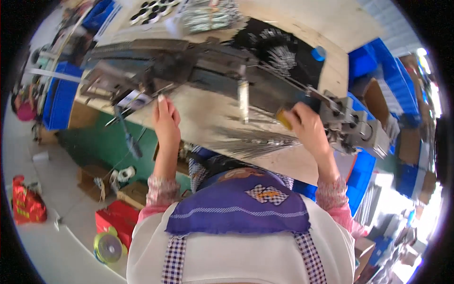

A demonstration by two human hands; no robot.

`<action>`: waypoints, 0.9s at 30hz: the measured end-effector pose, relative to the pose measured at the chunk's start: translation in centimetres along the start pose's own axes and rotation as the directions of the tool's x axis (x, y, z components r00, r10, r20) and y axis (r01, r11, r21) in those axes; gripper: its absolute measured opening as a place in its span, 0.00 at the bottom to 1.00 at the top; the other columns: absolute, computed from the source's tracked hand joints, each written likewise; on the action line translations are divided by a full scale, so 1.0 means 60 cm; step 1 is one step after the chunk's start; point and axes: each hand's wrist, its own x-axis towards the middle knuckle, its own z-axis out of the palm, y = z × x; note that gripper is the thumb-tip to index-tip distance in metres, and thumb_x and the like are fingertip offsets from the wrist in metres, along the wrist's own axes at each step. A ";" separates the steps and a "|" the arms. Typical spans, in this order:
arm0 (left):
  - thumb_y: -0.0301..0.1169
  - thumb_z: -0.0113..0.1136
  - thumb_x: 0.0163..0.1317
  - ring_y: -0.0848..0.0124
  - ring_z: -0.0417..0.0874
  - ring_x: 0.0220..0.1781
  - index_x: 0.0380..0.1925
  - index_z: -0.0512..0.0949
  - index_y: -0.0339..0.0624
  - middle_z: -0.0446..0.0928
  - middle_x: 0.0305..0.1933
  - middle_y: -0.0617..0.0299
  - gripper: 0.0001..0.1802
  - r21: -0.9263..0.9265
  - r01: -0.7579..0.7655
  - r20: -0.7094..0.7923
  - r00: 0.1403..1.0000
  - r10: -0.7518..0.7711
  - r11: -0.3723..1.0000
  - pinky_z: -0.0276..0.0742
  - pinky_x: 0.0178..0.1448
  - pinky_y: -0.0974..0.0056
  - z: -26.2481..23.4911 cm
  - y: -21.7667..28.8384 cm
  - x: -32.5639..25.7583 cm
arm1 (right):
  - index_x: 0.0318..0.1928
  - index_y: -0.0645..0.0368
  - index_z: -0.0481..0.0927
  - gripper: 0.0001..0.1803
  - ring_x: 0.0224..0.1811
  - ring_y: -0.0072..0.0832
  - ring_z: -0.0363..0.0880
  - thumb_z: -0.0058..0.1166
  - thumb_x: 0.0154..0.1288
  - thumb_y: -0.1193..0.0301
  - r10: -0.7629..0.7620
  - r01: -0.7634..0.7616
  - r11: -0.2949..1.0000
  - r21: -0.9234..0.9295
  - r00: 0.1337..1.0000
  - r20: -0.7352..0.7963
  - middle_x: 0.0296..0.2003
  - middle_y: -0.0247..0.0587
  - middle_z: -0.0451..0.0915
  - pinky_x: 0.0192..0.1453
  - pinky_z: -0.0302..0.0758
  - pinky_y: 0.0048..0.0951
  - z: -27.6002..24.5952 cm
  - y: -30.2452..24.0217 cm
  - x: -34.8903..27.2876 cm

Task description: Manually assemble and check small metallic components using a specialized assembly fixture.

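While my left hand (165,120) is stretched out flat with the fingers together, just touching the front edge of the long dark metal machine (208,71), my right hand (307,128) is curled shut around a small yellowish block (283,118) right up against the machine's right end. That end has a grey head with round holes (354,125) sitting just beside my knuckles.

The bench is a pale wooden worktop (203,116), pretty scuffed, and there's a fan-shaped pile of thin metal rods (255,139) lying on it between my hands, near the front edge. Further back sits a black sheet with more shiny rods (279,47) on it, and a bundle of silvery pieces (208,16) at the far edge.

Blue plastic crates (61,94) are stacked off to my left and more blue bins (388,71) on my right. Below the bench the floor is green (94,142), then light grey, with cardboard boxes (135,194), a red bag (26,201) and a roll of tape (108,247) lying around.
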 end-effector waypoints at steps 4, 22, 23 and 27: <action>0.41 0.43 0.75 0.83 0.52 0.16 0.31 0.70 0.44 0.55 0.17 0.75 0.16 -0.063 -0.038 0.590 0.805 0.068 0.997 0.48 0.18 0.74 0.170 0.030 -0.084 | 0.33 0.64 0.74 0.10 0.23 0.39 0.77 0.59 0.64 0.70 0.107 -0.114 0.986 0.125 0.993 0.057 0.24 0.49 0.77 0.28 0.71 0.31 -0.087 -0.055 -0.051; 0.39 0.47 0.73 0.82 0.55 0.16 0.30 0.74 0.43 0.61 0.16 0.73 0.16 0.001 0.285 0.455 0.853 -0.254 0.959 0.49 0.20 0.73 0.302 -0.037 -0.069 | 0.42 0.63 0.80 0.11 0.40 0.49 0.80 0.51 0.58 0.78 -0.292 0.292 0.956 0.021 0.953 0.075 0.35 0.54 0.81 0.43 0.76 0.39 -0.058 -0.035 0.173; 0.39 0.47 0.73 0.82 0.55 0.16 0.30 0.74 0.43 0.61 0.16 0.73 0.15 -0.008 0.328 0.457 0.841 -0.289 0.945 0.49 0.20 0.73 0.303 -0.038 -0.068 | 0.42 0.63 0.80 0.11 0.40 0.49 0.80 0.51 0.58 0.78 -0.307 0.306 0.952 0.024 0.950 0.063 0.35 0.54 0.81 0.43 0.76 0.39 -0.054 -0.030 0.180; 0.40 0.48 0.72 0.81 0.56 0.14 0.29 0.74 0.43 0.63 0.15 0.72 0.16 -0.051 0.364 0.463 0.834 -0.301 0.930 0.49 0.19 0.73 0.301 -0.035 -0.068 | 0.44 0.69 0.80 0.12 0.32 0.33 0.83 0.52 0.63 0.75 -0.082 -0.004 0.946 0.323 0.964 0.251 0.29 0.49 0.82 0.38 0.77 0.31 -0.078 -0.033 0.164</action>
